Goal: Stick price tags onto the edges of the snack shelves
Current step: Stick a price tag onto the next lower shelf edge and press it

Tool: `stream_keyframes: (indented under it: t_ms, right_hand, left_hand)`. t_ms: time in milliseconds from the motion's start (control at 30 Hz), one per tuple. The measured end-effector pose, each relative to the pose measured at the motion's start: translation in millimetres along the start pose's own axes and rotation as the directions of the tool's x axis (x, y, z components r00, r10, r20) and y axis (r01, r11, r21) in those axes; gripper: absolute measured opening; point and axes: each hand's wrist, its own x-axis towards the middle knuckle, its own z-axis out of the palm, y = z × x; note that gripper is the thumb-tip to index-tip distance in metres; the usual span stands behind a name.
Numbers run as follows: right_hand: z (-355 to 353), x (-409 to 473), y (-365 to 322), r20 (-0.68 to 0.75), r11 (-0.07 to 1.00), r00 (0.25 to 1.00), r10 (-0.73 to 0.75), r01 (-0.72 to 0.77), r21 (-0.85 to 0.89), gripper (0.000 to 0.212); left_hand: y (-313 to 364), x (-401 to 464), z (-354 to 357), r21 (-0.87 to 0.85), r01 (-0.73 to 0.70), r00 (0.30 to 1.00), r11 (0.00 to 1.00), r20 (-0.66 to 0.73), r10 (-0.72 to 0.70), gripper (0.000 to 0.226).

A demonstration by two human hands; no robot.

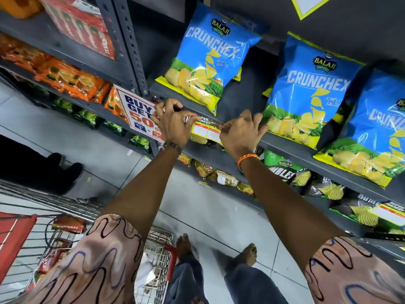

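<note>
A yellow and white price tag [207, 131] lies against the front edge of the grey snack shelf [291, 148]. My left hand [172, 121] pinches the tag's left end, and a small striped thing shows between its fingers. My right hand [240, 130] presses on the tag's right end, fingers curled over the shelf lip. Blue Crunchex chip bags [208, 58] stand on the shelf just above both hands.
A "Buy Get 50" sign [140, 115] hangs on the upright left of my left hand. Lower shelves hold green and dark chip bags [282, 167] and another price tag [390, 213]. A wire trolley [153, 255] stands at my lower left. Another person's dark shoes [65, 170] are on the tiled floor.
</note>
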Motion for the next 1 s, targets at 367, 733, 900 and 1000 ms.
stream_keyframes:
  t_ms: [367,733,900,1000]
  right_hand:
    - [17,-14,14,-0.133,1.0,0.991,0.024,-0.022,0.02,0.018]
    - [16,-11,13,-0.129,0.998,0.989,0.067,-0.069,-0.01,0.023]
    - [12,-12,10,-0.161,0.997,0.984,0.07,-0.071,-0.005,0.023]
    - [9,-12,11,-0.159,0.996,0.985,0.068,-0.076,-0.046,0.025]
  left_hand:
    - [-9,1,6,-0.072,-0.156,0.985,0.985,-0.088,0.149,0.033]
    - [-6,5,5,-0.067,-0.167,0.985,0.984,-0.055,0.163,0.034]
    - [-2,10,3,-0.091,-0.095,0.99,0.991,-0.113,0.084,0.041]
    - [-4,14,2,-0.041,-0.13,0.989,0.991,-0.079,0.127,0.044]
